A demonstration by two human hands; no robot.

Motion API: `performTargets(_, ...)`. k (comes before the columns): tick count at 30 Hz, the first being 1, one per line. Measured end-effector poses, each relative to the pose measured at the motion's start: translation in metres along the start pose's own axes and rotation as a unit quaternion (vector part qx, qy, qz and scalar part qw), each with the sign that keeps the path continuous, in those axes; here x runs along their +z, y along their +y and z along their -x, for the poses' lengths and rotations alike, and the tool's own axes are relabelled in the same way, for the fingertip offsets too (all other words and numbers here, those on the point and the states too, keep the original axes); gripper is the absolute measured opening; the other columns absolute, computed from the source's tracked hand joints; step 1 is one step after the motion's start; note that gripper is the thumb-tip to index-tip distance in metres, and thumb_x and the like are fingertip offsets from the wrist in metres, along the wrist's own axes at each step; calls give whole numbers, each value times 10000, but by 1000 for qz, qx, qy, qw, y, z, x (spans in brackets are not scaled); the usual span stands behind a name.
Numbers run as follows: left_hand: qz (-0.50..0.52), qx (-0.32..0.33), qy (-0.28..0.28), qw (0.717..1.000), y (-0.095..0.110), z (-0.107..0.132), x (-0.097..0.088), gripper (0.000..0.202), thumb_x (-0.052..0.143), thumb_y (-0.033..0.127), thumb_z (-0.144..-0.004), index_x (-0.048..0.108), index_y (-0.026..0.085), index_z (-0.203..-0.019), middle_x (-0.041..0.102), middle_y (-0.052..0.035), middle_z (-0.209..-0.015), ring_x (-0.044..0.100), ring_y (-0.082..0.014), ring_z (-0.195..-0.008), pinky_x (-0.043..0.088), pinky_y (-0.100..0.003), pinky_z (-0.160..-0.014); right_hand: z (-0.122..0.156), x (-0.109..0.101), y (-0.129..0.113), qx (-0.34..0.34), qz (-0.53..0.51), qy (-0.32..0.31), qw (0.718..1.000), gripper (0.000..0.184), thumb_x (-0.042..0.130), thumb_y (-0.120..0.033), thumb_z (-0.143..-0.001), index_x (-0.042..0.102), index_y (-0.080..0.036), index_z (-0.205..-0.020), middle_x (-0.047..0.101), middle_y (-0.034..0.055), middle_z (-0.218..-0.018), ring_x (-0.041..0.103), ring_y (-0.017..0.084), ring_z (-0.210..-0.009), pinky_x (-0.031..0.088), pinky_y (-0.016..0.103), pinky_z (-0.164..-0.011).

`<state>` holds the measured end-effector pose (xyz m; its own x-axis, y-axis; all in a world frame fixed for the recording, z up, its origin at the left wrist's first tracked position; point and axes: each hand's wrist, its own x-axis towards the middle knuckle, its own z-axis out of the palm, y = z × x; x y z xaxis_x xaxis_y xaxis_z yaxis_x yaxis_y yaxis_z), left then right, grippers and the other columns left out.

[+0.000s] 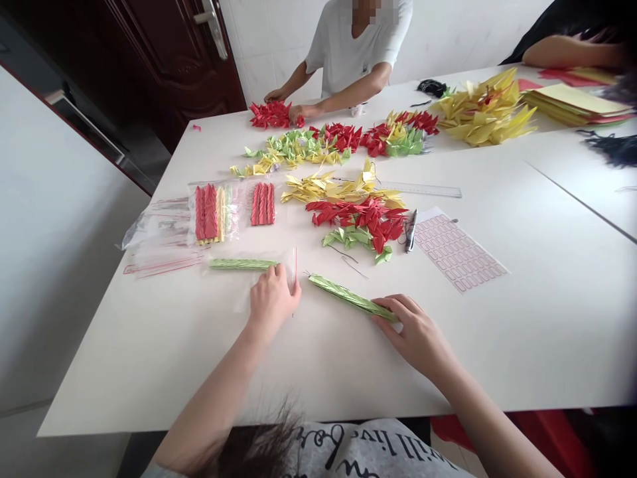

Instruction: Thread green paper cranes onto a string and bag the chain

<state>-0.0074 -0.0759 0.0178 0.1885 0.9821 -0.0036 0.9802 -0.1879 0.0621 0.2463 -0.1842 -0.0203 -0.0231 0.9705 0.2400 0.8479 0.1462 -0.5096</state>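
Observation:
My left hand is closed at the red-lined opening of a clear zip bag, its fingertips at the end of a green folded-paper strand lying in the bag. My right hand pinches the near end of a second green folded-paper strand. That strand slants away to the left, and its far end, with thin dark thread showing, points at the bag's mouth. A small gap separates the two. Behind the bag lie a filled bag of red, yellow and green strands and a smaller red bundle.
Empty clear bags are piled at the left. Loose red paper cranes, yellow cranes, a pen, a label sheet and a ruler lie farther back. Across the table, a person handles red cranes.

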Motion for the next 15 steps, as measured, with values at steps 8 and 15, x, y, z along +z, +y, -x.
performTargets(8,85,-18,-1,996,-4,-9,2,170,479,205,-873,630,180,-800,690,-75,-805,652,-202,-748,414,-284,-612,2,-1,-3,8,1,-2,1000,265,474,-423,-964,632,-230,-1053,672,89,-993,672,237,-904,568,355,-755)
performTargets(15,288,-25,16,957,-26,-14,5,124,570,216,-793,636,192,-690,697,-11,-676,649,-148,-656,466,-247,-674,-2,-4,-8,25,-38,-15,999,250,487,-413,-955,631,-231,-1045,674,88,-997,672,209,-800,567,334,-687)
